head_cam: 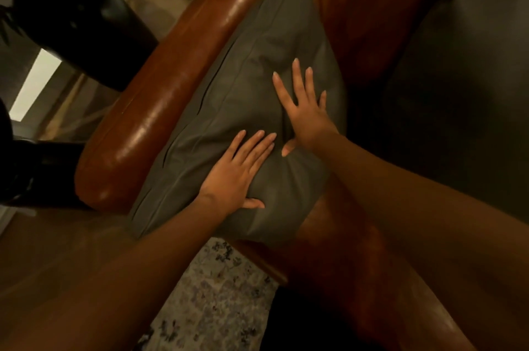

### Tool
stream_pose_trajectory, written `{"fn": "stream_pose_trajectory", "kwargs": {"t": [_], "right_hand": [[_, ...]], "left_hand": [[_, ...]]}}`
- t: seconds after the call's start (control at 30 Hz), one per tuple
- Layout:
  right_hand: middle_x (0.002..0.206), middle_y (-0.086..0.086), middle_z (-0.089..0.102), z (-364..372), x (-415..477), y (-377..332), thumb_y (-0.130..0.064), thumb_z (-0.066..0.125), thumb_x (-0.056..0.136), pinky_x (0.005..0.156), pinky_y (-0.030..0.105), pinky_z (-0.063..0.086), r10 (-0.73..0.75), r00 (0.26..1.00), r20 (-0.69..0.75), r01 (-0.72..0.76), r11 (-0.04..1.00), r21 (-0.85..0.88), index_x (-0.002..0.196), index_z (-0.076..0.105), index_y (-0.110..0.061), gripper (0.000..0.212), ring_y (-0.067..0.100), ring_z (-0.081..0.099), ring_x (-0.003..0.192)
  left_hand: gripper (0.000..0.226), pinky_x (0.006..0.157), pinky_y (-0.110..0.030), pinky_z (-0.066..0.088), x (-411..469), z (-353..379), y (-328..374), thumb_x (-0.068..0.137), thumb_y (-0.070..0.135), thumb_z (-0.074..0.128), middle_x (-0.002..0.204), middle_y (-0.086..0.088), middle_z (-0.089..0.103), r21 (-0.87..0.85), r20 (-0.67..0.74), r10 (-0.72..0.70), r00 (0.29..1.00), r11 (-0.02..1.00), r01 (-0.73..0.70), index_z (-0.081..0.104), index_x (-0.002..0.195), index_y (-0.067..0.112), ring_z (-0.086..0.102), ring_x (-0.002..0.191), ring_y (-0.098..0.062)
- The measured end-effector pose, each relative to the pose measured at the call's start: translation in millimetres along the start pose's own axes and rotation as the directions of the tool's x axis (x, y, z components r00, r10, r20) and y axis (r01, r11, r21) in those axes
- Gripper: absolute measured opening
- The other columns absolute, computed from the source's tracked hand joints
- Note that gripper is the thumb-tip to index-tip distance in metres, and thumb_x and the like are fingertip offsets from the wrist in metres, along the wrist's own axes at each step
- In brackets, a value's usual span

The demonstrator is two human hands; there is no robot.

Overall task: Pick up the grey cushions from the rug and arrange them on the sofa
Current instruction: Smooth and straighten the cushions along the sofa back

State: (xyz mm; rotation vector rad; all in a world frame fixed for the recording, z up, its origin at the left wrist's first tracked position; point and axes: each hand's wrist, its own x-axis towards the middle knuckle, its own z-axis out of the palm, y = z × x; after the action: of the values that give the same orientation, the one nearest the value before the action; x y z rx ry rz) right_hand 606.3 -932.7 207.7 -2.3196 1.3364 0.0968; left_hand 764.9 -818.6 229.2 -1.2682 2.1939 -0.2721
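A grey cushion [246, 98] leans against the left armrest of the brown leather sofa [160, 92], its lower corner hanging over the seat's front edge. My left hand [237, 176] lies flat on the cushion's lower part, fingers spread. My right hand [303, 110] presses flat on its middle, fingers apart, denting the fabric. Neither hand grips anything. A second grey cushion [463, 84] rests in shadow against the sofa back at the right.
A patterned rug [211, 302] lies on the floor in front of the sofa. A large black vase [86, 24] with a plant stands beside the armrest at the left. Another dark object [37, 176] stands at the left edge.
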Motion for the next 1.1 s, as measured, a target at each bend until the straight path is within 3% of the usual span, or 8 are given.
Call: {"fn": "stream_pose_trajectory", "kwargs": {"t": [0.13,0.23,0.37,0.43,0.53,0.6,0.77,1.1], "right_hand": [[0.154,0.005,-0.035,-5.7,-12.0,14.7,-0.053,0.087,0.050,0.110,0.065,-0.003,-0.092,0.996,-0.012,0.093,0.993,0.079,0.142,-0.027,-0.035,0.147,0.037,-0.026,0.142],[0.162,0.006,0.000,-14.0,-23.4,32.9,-0.068,0.063,0.067,0.113,0.064,-0.003,-0.155,0.965,-0.210,0.188,0.971,0.150,0.153,0.008,-0.028,0.110,0.036,-0.009,0.147],[0.150,0.010,0.040,-41.6,-18.5,33.0,-0.050,0.056,0.086,0.119,0.047,0.015,0.148,0.829,-0.539,0.131,0.886,0.445,0.142,0.041,-0.011,0.070,0.029,0.026,0.144],[0.148,0.008,0.042,-62.7,-7.1,19.7,-0.050,0.058,0.088,0.117,0.036,0.024,0.389,0.776,-0.496,0.062,0.736,0.674,0.142,0.040,-0.011,0.069,0.024,0.033,0.141],[0.159,0.005,0.020,-82.9,15.2,-2.0,-0.070,0.064,0.071,0.119,0.037,0.020,0.570,0.813,-0.120,-0.112,0.355,0.928,0.153,0.015,-0.014,0.111,0.025,0.019,0.146],[0.162,0.006,0.007,-83.1,25.6,-12.3,-0.078,0.065,0.061,0.120,0.046,0.013,0.542,0.837,0.071,-0.294,0.337,0.894,0.154,0.001,-0.019,0.128,0.029,0.008,0.148],[0.153,0.008,0.029,-71.6,42.7,-12.9,-0.064,0.084,0.047,0.113,0.046,0.032,0.606,0.791,0.082,-0.325,0.303,0.896,0.151,0.017,-0.014,0.134,0.029,0.032,0.139],[0.133,0.008,0.054,-91.9,31.0,-2.2,-0.029,0.083,0.072,0.102,0.044,0.046,0.595,0.804,-0.007,-0.181,0.256,0.949,0.133,0.043,-0.009,0.076,0.028,0.054,0.121]], "left_hand": [[0.101,0.113,-0.050,-0.011,-11.7,-13.4,5.4,0.081,0.069,0.045,0.157,-0.015,0.000,-0.157,-0.142,0.017,0.990,0.987,-0.039,0.010,0.149,0.004,0.000,0.146,-0.031],[0.071,0.116,-0.044,0.008,-14.0,-30.5,-6.1,0.089,0.046,0.048,0.153,-0.019,0.025,-0.307,-0.385,-0.082,0.919,0.951,-0.044,0.032,0.145,0.006,0.017,0.141,-0.033],[0.082,0.117,-0.044,0.002,-2.3,-55.7,-48.4,0.086,0.055,0.046,0.155,-0.021,0.018,-0.495,-0.299,-0.415,0.859,0.837,0.232,0.022,0.148,0.007,0.013,0.143,-0.038],[0.103,0.117,-0.044,0.003,-2.3,-59.5,-59.8,0.078,0.071,0.048,0.158,-0.017,0.006,-0.651,-0.079,-0.549,0.832,0.661,0.374,0.005,0.151,0.013,0.009,0.145,-0.036],[0.126,0.118,-0.042,0.019,-14.9,-57.8,-63.0,0.061,0.078,0.059,0.159,-0.006,0.008,-0.838,0.202,-0.587,0.784,0.310,0.449,-0.007,0.151,0.020,0.018,0.145,-0.024],[0.130,0.116,-0.037,0.024,-24.6,-54.0,-65.7,0.057,0.074,0.067,0.159,-0.002,0.014,-0.877,0.306,-0.572,0.761,0.142,0.459,-0.006,0.151,0.021,0.023,0.143,-0.019],[0.114,0.113,-0.040,0.030,-28.8,-49.6,-59.8,0.066,0.075,0.059,0.154,-0.005,0.022,-0.836,0.361,-0.569,0.739,0.153,0.527,0.010,0.151,0.017,0.030,0.138,-0.025],[0.041,0.081,-0.030,0.054,-26.1,-77.7,-39.2,0.081,0.045,0.067,0.102,-0.001,0.072,-0.933,0.200,-0.725,0.659,0.063,0.354,0.067,0.114,0.020,0.067,0.092,-0.016]]}}
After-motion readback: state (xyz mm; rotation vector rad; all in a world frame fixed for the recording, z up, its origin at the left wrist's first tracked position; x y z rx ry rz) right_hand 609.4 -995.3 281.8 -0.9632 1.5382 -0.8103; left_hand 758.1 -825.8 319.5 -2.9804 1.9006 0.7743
